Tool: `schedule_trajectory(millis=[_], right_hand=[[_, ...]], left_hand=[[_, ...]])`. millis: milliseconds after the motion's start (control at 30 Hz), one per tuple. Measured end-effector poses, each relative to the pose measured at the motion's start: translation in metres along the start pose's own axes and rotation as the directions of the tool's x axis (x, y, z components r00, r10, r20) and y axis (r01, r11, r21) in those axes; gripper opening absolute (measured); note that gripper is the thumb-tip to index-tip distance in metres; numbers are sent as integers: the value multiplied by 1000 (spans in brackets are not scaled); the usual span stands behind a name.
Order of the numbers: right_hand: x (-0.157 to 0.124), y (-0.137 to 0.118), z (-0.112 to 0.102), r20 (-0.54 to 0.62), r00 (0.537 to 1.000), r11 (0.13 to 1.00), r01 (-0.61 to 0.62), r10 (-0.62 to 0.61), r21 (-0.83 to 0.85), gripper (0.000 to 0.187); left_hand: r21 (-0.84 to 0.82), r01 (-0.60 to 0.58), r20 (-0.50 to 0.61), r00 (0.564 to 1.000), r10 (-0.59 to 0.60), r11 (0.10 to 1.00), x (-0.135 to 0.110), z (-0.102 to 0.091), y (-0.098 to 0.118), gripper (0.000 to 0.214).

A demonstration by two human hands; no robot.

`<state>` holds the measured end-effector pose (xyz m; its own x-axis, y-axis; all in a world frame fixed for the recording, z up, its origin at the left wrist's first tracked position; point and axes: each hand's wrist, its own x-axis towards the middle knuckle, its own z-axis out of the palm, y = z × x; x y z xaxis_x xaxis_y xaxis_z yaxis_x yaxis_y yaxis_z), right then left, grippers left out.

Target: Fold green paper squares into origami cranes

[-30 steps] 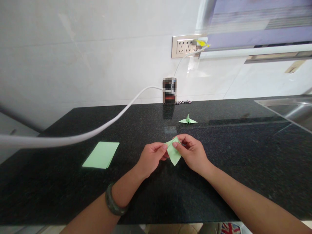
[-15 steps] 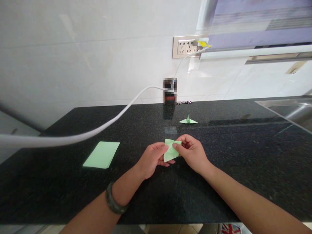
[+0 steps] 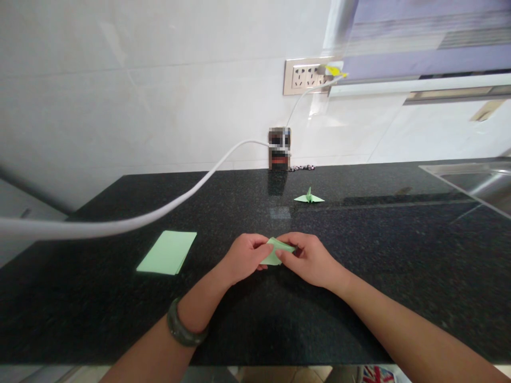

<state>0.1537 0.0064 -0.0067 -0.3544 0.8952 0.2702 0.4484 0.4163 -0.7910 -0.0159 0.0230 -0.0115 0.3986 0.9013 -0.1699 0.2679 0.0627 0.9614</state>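
Observation:
Between my hands is a small folded piece of light green paper (image 3: 273, 257), low over the dark counter. My left hand (image 3: 246, 258) pinches its left side, thumb on top. From the right, my right hand (image 3: 309, 259) grips the paper with its thumb pressed on the face and its fingers behind the far edge. The fingers under the paper are mostly hidden. A finished green paper crane (image 3: 308, 197) stands beyond my hands, slightly right. To the left lies a stack of green paper sheets (image 3: 166, 252).
A thick white cable (image 3: 167, 210) arcs across the left side to a blurred-out upright object (image 3: 279, 150) by the wall. Beside that lies a beaded string (image 3: 303, 168). A wall socket (image 3: 305, 77) holds a plug. The sink (image 3: 479, 183) is at the right edge of the black counter (image 3: 399, 255).
Both hands have come lower and nearer the counter with the paper. The paper now lies flatter, and my right fingers have shifted along its far edge.

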Motion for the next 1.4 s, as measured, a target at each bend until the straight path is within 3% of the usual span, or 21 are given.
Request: schedule_trajectory(millis=[133, 233, 300, 367, 433, 500, 633, 767, 867, 1100, 1267, 1400], right_hand=[[3, 7, 1, -82, 996, 1000, -25, 24, -18, 15], [4, 11, 5, -134, 977, 982, -150, 165, 118, 15], [5, 11, 8, -74, 943, 895, -281, 324, 346, 14], [5, 10, 11, 18, 894, 746, -385, 448, 544, 15], [5, 8, 13, 93, 859, 631, -440, 504, 639, 13], [4, 7, 13, 151, 837, 584, -485, 526, 652, 11], [2, 7, 14, 203, 851, 649, -506, 485, 568, 8], [2, 8, 16, 123, 911, 773, -400, 393, 492, 16], [3, 9, 16, 125, 928, 805, -367, 351, 467, 24], [3, 12, 16, 107, 928, 795, -362, 357, 487, 33], [2, 13, 21, 127, 912, 690, -381, 390, 615, 34], [3, 12, 23, 133, 899, 630, -392, 418, 670, 33]], left_hand=[[23, -24, 16, 1000, 23, 999, -1, 0, 0, 28], [-17, -21, -55, 998, 20, 1000, -2, 2, 4, 35], [-68, -24, -108, 994, 16, 997, -2, 3, 7, 37], [-134, -31, -125, 992, 14, 990, -1, 4, 8, 36], [-202, -33, -113, 994, 10, 979, 0, 3, 7, 35], [-246, -20, -101, 995, -5, 969, 1, 3, 4, 32], [-190, -35, -120, 993, 12, 981, 2, 3, -1, 33], [-80, -64, -88, 994, 57, 995, 1, 3, -2, 34], [-19, -99, -116, 989, 96, 995, 1, 2, -3, 33], [-48, -147, -210, 968, 134, 988, 4, 2, -4, 23], [-56, -148, -218, 967, 133, 987, 2, 4, -2, 18], [-160, -145, -220, 970, 108, 976, 2, 7, 1, 19]])
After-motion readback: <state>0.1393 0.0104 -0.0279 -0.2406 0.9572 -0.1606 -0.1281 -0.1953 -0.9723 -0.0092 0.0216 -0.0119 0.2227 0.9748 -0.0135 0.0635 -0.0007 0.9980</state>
